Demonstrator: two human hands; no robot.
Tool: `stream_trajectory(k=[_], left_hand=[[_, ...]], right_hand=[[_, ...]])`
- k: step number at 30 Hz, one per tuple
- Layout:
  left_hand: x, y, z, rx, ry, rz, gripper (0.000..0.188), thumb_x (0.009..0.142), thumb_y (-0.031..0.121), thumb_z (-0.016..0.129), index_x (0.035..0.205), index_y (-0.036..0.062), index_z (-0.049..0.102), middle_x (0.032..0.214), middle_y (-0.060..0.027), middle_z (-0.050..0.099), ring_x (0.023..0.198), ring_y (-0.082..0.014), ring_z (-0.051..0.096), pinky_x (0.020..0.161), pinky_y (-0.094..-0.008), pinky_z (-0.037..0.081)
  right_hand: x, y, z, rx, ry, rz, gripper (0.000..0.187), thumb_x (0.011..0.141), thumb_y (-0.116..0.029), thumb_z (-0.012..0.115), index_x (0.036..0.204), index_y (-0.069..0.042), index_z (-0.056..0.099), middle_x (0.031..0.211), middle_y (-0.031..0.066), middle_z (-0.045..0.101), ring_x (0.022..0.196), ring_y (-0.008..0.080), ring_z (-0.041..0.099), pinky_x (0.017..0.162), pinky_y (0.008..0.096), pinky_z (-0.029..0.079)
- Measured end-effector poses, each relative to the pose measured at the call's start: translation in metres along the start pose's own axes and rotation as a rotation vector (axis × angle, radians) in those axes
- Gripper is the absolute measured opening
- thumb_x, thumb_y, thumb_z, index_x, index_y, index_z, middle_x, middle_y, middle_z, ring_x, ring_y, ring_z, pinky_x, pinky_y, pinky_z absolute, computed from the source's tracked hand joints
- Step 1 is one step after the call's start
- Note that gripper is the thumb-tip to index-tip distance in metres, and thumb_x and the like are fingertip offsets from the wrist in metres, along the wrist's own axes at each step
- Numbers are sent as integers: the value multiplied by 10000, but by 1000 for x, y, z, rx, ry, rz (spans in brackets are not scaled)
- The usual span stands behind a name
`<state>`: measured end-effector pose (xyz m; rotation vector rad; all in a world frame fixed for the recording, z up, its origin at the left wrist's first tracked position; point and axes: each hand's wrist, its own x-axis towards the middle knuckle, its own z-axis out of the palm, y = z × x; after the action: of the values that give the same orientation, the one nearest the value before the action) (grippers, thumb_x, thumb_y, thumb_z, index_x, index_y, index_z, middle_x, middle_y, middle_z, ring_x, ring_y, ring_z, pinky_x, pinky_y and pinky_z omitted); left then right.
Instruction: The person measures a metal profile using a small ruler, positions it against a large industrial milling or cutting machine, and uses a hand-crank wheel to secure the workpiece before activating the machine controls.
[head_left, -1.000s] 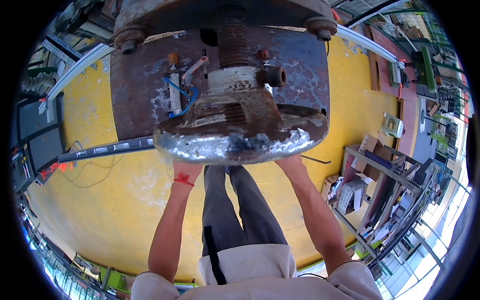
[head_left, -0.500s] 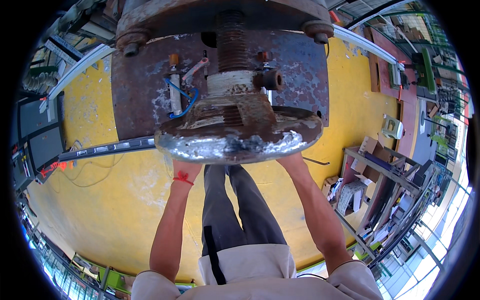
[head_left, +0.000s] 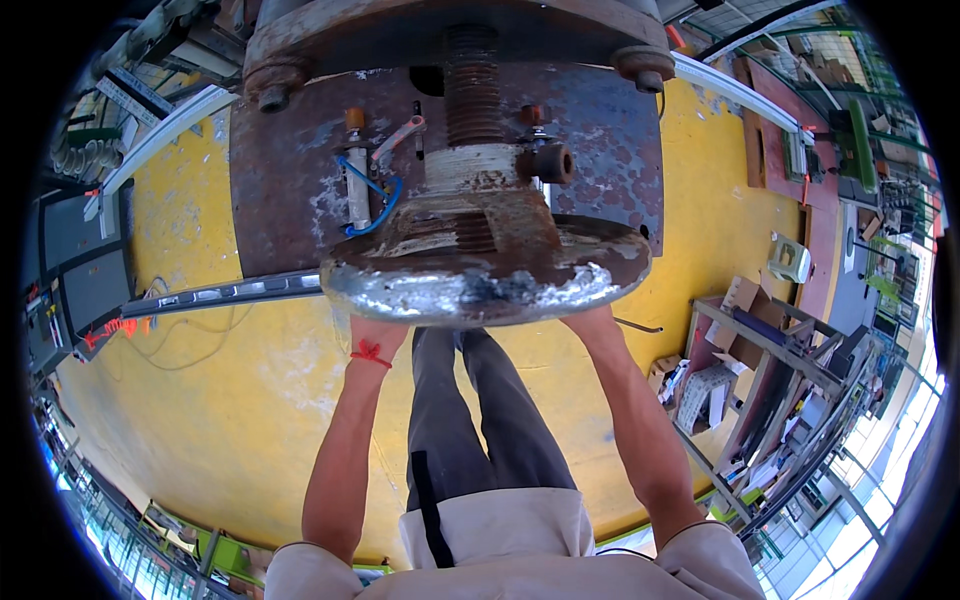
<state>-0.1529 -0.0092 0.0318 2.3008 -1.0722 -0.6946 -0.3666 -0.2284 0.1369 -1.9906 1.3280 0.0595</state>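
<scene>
In front of me hangs a thick round metal wheel (head_left: 480,288), rusty brown with a shiny, worn front rim. It sits on a collar below a rusty threaded screw (head_left: 472,100), and a socket-head bolt (head_left: 552,163) juts from the collar's right side. My left hand (head_left: 380,331) reaches under the wheel's left part; a red string is tied round that wrist. Under the right part is my right hand (head_left: 588,318). The wheel hides the fingers of both hands, so their grip on it does not show.
Above the screw is a heavy rusty crossbar (head_left: 400,45) with bolts. Behind the wheel lies a worn dark plate (head_left: 600,150) with a small cylinder (head_left: 357,195) and blue hose. A metal rail (head_left: 225,296) extends left. A cluttered shelf rack (head_left: 765,345) stands right, near a pale stool (head_left: 789,259).
The surroundings and the wheel appear shifted slightly to the right in the picture. Both hands stay under the wheel at about the same places.
</scene>
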Motion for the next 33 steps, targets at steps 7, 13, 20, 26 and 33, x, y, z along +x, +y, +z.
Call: stream_trajectory(k=[7,13,20,26,33], left_hand=[[4,-5,2,90,-50,33,435,950,278,696,1339,88,653,1330,-101,699,1351,-286,551,1228,-541,231],[10,11,-2,119,-64,77,445,953,345,652,1344,132,657,1377,-72,683,1431,-264,472,1240,-563,109],[14,22,-11,125,-28,79,455,917,329,672,1334,147,676,1376,-80,684,1434,-284,475,1232,-552,127],[15,20,-10,55,-6,96,458,865,253,724,1310,148,695,1357,-83,691,1406,-290,512,1227,-529,147],[16,28,-12,-6,32,65,421,852,175,732,1269,125,706,1347,-98,682,1379,-305,534,1237,-522,164]], right_hand=[[-3,3,6,67,94,-57,233,865,-267,819,837,-64,708,874,91,703,826,297,714,727,429,525],[2,19,14,-37,54,-69,232,843,-261,819,850,-52,718,849,91,682,811,318,710,721,443,519],[1,11,10,-9,58,-78,233,840,-271,826,841,-54,741,843,89,677,803,294,706,714,432,512],[1,13,9,-10,68,-108,210,849,-254,825,851,-57,752,864,85,697,800,273,707,721,417,521],[1,13,11,16,80,-109,222,850,-261,837,842,-54,756,864,81,697,791,264,705,726,403,525]])
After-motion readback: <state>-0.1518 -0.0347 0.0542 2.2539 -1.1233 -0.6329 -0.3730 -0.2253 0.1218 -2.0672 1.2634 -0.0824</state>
